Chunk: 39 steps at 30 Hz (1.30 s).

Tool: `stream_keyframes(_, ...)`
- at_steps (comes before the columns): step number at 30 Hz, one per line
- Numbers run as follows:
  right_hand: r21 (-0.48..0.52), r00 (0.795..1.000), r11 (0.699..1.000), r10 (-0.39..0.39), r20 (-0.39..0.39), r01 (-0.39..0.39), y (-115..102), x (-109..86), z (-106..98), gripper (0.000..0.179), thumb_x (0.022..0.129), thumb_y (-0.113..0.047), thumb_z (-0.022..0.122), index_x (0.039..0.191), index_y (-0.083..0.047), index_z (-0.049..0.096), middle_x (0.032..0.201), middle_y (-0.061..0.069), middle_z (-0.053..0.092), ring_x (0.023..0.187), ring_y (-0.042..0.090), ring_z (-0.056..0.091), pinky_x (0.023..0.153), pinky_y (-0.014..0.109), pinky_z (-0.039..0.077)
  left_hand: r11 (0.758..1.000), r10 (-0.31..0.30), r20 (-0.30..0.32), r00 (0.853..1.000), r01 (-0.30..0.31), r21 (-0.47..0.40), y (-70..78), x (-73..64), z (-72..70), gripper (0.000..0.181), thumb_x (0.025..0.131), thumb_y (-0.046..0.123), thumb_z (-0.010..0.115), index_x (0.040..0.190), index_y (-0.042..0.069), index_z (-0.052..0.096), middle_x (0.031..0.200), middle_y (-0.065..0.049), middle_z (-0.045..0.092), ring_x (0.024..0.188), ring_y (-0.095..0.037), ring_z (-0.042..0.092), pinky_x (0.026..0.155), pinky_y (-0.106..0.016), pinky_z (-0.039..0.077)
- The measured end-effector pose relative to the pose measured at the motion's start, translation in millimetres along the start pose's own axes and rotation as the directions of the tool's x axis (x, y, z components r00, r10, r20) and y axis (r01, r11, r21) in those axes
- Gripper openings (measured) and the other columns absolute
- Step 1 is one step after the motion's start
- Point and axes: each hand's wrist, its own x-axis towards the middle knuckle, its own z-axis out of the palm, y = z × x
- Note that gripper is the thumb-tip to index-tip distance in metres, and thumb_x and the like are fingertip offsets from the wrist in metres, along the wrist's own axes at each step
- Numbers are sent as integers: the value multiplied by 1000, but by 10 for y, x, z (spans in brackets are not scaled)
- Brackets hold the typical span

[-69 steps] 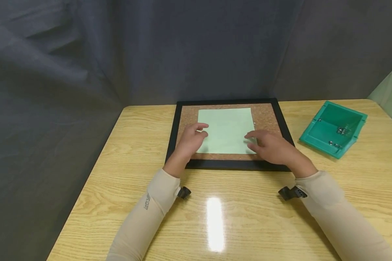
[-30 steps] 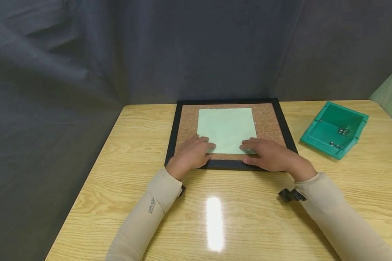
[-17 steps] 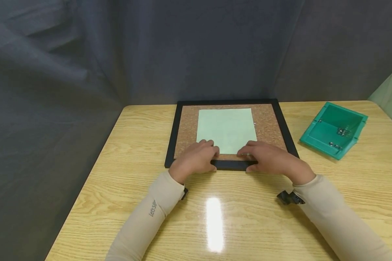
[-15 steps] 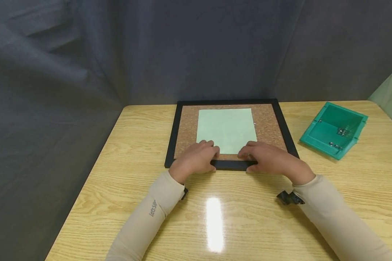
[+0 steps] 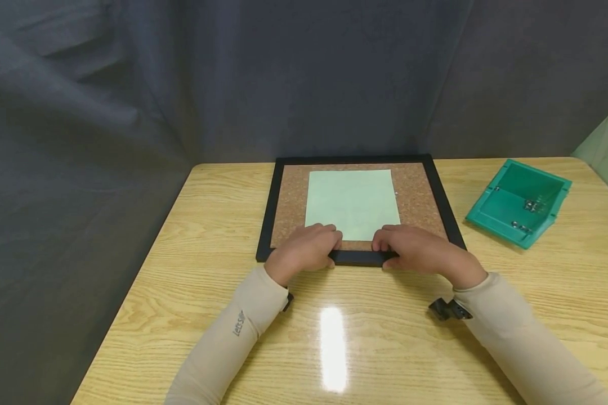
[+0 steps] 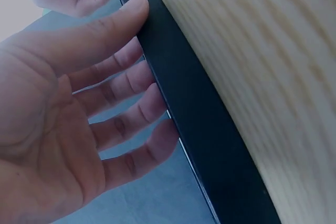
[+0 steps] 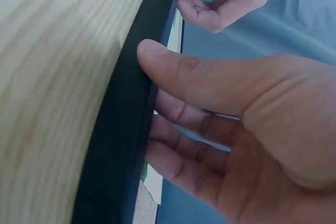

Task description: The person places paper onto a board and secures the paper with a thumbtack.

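Note:
A black-framed cork board (image 5: 419,205) lies on the table with a pale green sheet of paper (image 5: 353,199) on its cork. My left hand (image 5: 306,247) grips the frame's near edge left of the middle. Its thumb (image 6: 113,30) presses the outer side of the frame (image 6: 194,98), and the fingers curl over to the inner edge. Further right along that same edge, my right hand (image 5: 423,252) holds on likewise, thumb (image 7: 184,74) on the outer side and fingertips bent over the top. The paper's lower corners are partly covered by the hands.
A green plastic bin (image 5: 496,208) stands right of the board, with several small shiny pieces (image 5: 531,205) inside. Dark cloth (image 5: 314,79) hangs behind the wooden table (image 5: 385,337) and on its left. A small white speck (image 5: 396,193) sits beside the paper's right edge.
Both hands came down from over the paper to the board's near edge and took hold of its frame. Since half a second ago the board has shifted very slightly toward me, if at all.

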Motion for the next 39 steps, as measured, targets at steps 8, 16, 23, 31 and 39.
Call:
stream_keyframes(8,23,998,1000,15,64,-17,-41,-30,3,26,85,-15,79,103,-17,61,95,-3,57,82,12,52,73,31,46,1000,18,25,1000,-18,20,49,-26,17,23,87,27,78,102,18,62,100,5,59,88,-12,55,72,-29,48)
stream_keyframes(16,38,988,998,34,147,-40,-101,-58,-4,27,85,-18,80,100,-19,57,94,-4,55,82,12,50,73,30,43,998,43,82,996,-47,42,97,-57,20,28,85,29,80,104,17,64,101,4,62,90,-11,58,77,-26,50)
stream_keyframes(23,9,983,999,43,179,-46,-191,-61,-23,27,84,-18,81,98,-20,58,93,-5,56,81,12,50,73,30,44,996,46,106,993,-53,68,148,-96,16,29,85,28,80,106,17,65,104,4,64,94,-11,61,79,-26,51)
stream_keyframes(31,22,976,999,34,215,-40,-256,-85,-29,27,82,-16,82,95,-19,58,89,-5,56,78,12,50,71,29,43,997,41,157,987,-51,63,205,-118,7,26,84,27,81,102,19,65,98,6,63,89,-10,59,76,-25,49)
stream_keyframes(39,28,973,999,13,229,-20,-292,-117,-28,29,81,-15,83,94,-19,58,86,-4,55,76,12,49,68,28,42,995,65,166,984,-77,63,244,-159,14,24,84,27,81,97,18,63,92,6,61,82,-9,56,71,-24,47)
